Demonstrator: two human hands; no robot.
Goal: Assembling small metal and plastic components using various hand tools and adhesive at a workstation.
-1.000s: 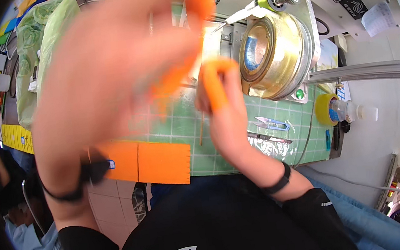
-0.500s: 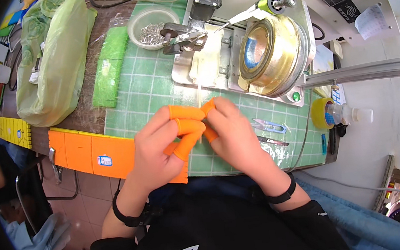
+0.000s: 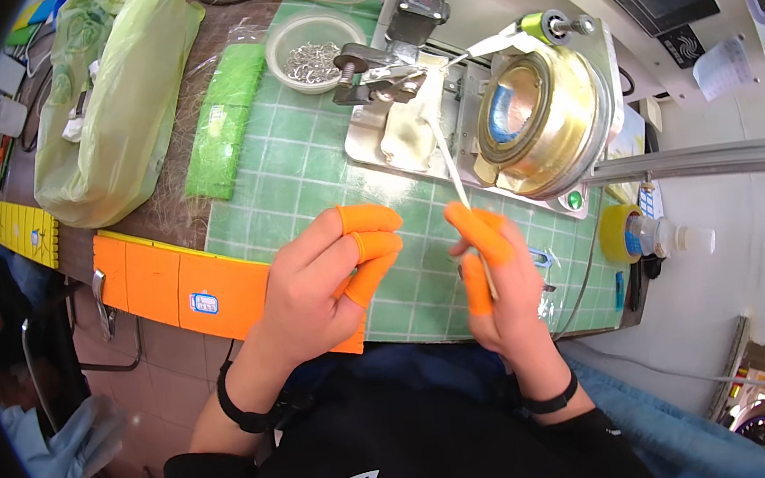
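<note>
Orange finger cots cover several fingertips of both my hands. My left hand (image 3: 311, 281) is raised over the green gridded mat (image 3: 269, 172), thumb and fingers pinched together; whether anything tiny sits between them is hidden. To its right, my right hand (image 3: 508, 286) has closed its fingers on a thin white cord (image 3: 448, 154). That cord slants up to the metal plate of a bench machine (image 3: 360, 137), below a small dark clamp (image 3: 377, 77). Its lower end runs between my right thumb and index finger.
A brass-coloured drum (image 3: 569, 121) sits on the machine's right. Small metal pieces fill a round bowl (image 3: 290, 30) at the back. Leftward lie a green foam strip (image 3: 221, 130) and a yellow-green plastic bag (image 3: 134, 117). An orange strip (image 3: 149, 282) lines the front edge. Blue-handled snips (image 3: 541, 259) lie beside my right hand.
My hands were together at the middle and are now apart. My right hand has moved right and slightly down, drawing the white cord aslant. My left hand has barely moved.
</note>
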